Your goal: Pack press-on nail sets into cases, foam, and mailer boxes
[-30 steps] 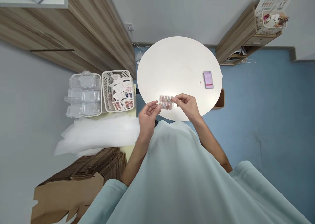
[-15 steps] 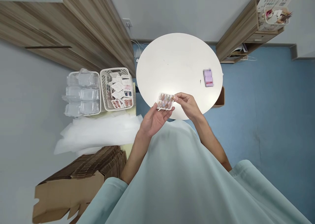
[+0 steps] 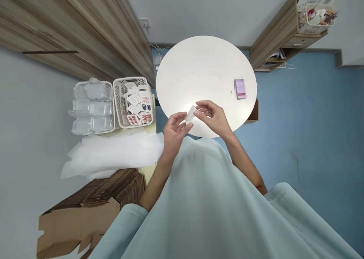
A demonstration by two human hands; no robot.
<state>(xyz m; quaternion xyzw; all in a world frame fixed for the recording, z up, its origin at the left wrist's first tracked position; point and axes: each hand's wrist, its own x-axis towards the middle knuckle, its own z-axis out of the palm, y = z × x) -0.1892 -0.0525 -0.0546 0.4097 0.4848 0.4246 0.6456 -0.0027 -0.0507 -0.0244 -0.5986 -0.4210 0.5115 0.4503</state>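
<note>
A small pack of press-on nails [image 3: 190, 115] is held up over the near edge of the white round table [image 3: 204, 65]. It is tilted, and its pale face with small dark print shows; the coloured nails are out of sight. My left hand [image 3: 174, 133] grips its left and lower edge between thumb and fingers. On the other side, my right hand [image 3: 214, 117] pinches the pack's right edge, thumb in front and fingers bent behind.
A blurred purple packet [image 3: 240, 88] lies at the table's right. To the left stand a basket of nail packs [image 3: 116, 99], a basket of clear plastic trays [image 3: 96, 109], white sheets [image 3: 113, 154] and stacked flattened cardboard boxes [image 3: 79, 221]. A brown box [image 3: 254, 113] sits beneath the table's right edge.
The pack has been turned over, from the face with coloured nails to the printed pale face. My left hand has rotated from palm up, and my right fingers have shifted along the edge.
</note>
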